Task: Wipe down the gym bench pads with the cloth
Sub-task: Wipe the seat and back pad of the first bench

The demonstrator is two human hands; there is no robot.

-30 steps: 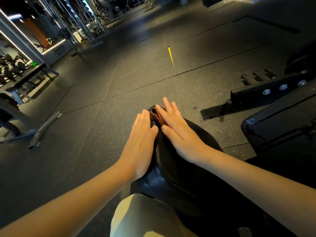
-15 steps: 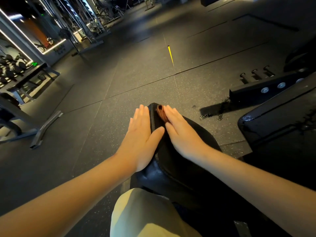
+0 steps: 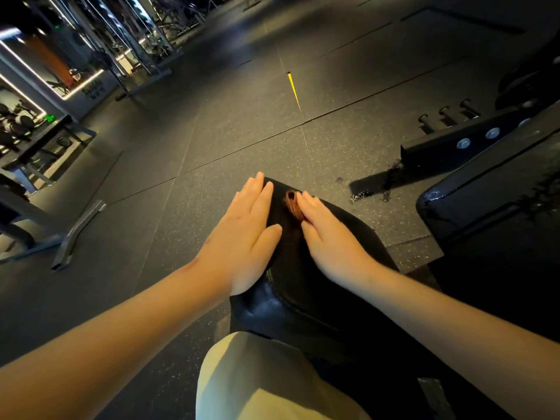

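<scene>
**Your right hand [image 3: 330, 244] lies flat on the cloth [image 3: 292, 204], near the far tip of the bench pad [image 3: 318, 286]**

The fingers of this hand are straight and grip nothing. They only press the brown cloth down on the top of the bench pad, close to its far end. I think you use this flat pressure so that the cloth rubs with a broad face and does not roll away. The cloth is bunched, and only a small fold of it shows beside your fingertips.

Your left hand [image 3: 242, 237] is flat too, with straight fingers. It lies against the left flank of the same pad, with the thumb at the top edge. It seems to steady the pad against the push. As far as I can see, it does not touch the cloth.

Now the count: two hands, one cloth, two pads. The second pad [image 3: 485, 213] stands to the right of the bench pad, apart from it, and its corner shines as if wet. Further right and beyond, three pegs [image 3: 445, 115] rise from a dark frame. Your knee [image 3: 257, 383] is at the near end of the bench pad.
</scene>
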